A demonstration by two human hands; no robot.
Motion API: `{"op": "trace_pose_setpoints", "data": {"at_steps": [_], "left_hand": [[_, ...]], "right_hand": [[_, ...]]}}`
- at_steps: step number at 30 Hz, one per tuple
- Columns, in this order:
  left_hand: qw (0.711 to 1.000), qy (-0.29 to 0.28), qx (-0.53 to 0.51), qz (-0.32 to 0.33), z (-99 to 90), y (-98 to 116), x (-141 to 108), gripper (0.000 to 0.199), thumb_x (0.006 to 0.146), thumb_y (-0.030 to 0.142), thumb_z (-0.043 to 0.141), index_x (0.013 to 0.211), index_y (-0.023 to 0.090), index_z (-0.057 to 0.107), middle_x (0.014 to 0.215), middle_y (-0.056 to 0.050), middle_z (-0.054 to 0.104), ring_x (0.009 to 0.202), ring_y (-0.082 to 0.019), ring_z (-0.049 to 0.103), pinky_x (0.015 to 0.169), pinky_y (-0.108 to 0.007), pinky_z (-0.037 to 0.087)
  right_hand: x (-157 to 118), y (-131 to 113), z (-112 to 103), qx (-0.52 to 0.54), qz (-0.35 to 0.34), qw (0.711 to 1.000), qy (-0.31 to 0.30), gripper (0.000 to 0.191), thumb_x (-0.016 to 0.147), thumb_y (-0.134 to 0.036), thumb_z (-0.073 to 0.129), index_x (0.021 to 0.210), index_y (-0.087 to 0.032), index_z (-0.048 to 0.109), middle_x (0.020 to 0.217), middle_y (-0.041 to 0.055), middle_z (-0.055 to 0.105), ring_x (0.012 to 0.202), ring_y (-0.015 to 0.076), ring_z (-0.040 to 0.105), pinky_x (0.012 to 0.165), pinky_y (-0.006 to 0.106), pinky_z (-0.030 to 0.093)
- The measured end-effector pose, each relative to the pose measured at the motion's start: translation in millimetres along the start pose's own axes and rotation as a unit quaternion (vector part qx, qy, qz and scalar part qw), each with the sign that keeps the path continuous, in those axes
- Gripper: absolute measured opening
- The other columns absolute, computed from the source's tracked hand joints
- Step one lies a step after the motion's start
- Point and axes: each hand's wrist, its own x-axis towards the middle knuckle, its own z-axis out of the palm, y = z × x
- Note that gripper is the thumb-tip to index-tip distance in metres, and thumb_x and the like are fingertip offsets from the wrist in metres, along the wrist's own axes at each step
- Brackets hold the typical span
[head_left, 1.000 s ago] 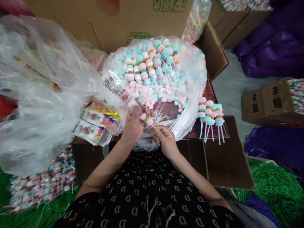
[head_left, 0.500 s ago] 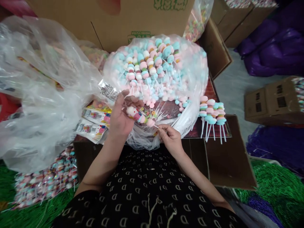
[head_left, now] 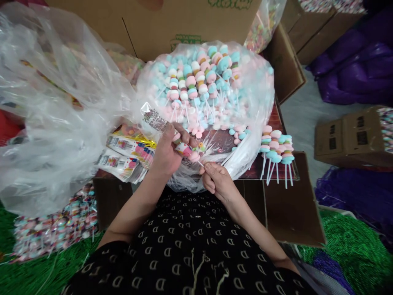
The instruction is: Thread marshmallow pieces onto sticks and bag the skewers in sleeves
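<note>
My left hand (head_left: 169,150) is closed around a clear printed wrapper (head_left: 152,118), whose flat end sticks out past the thumb. Partly inside that wrapper is a marshmallow skewer (head_left: 194,157), its pink lower piece showing below my fingers. My right hand (head_left: 216,178) pinches the skewer's white stick. Just beyond both hands, a big clear plastic bag (head_left: 260,88) holds a heap of pink, blue and white marshmallow skewers (head_left: 192,82). Left of my left hand lie stacked printed wrappers (head_left: 118,164).
Several skewers (head_left: 276,145) lie at the table's right edge, sticks overhanging. A large crumpled plastic bag (head_left: 61,123) fills the left. Wrapped skewers (head_left: 58,229) sit low on the left. A carton (head_left: 184,24) stands behind; an open box (head_left: 291,200) is below right.
My left fingers have closed further over the wrapper and skewer, covering the upper marshmallows. My right hand keeps its pinch on the stick. The view has shifted slightly.
</note>
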Motion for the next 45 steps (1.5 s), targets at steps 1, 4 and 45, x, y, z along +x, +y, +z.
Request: {"op": "trace_pose_setpoints", "data": {"at_steps": [1, 4, 45], "left_hand": [[1.0, 0.006, 0.001, 0.005, -0.4, 1, 1, 0.042, 0.101, 0.06, 0.067, 0.081, 0.023, 0.061, 0.061, 0.005, 0.057, 0.066, -0.014, 0.073, 0.072, -0.029, 0.063], [0.999, 0.025, 0.0, 0.022, -2.2, 2, 4, 0.04, 0.101, 0.058, 0.068, 0.082, 0.023, 0.06, 0.063, 0.006, 0.057, 0.062, -0.012, 0.069, 0.073, -0.028, 0.062], [1.0, -0.028, 0.003, -0.008, -8.8, -21, -14, 0.03, 0.094, 0.051, 0.08, 0.103, 0.025, 0.068, 0.076, 0.004, 0.069, 0.078, -0.016, 0.076, 0.081, -0.032, 0.063]], "right_hand": [[1, 1, 1, -0.002, -0.009, 1.0, 0.009, 0.051, 0.087, -0.071, 0.075, 0.086, -0.021, 0.066, 0.042, -0.0126, 0.042, 0.033, 0.0075, 0.032, 0.039, 0.022, 0.027], [2, 4, 1, -0.064, -0.07, 0.994, 0.052, 0.047, 0.085, -0.066, 0.081, 0.097, -0.022, 0.07, 0.051, -0.0103, 0.052, 0.041, 0.0083, 0.042, 0.046, 0.023, 0.034], [13, 4, 14, -0.119, -0.081, 0.989, 0.018, 0.045, 0.097, -0.061, 0.067, 0.109, -0.019, 0.079, 0.045, -0.01, 0.049, 0.038, 0.0084, 0.041, 0.043, 0.023, 0.034]]}}
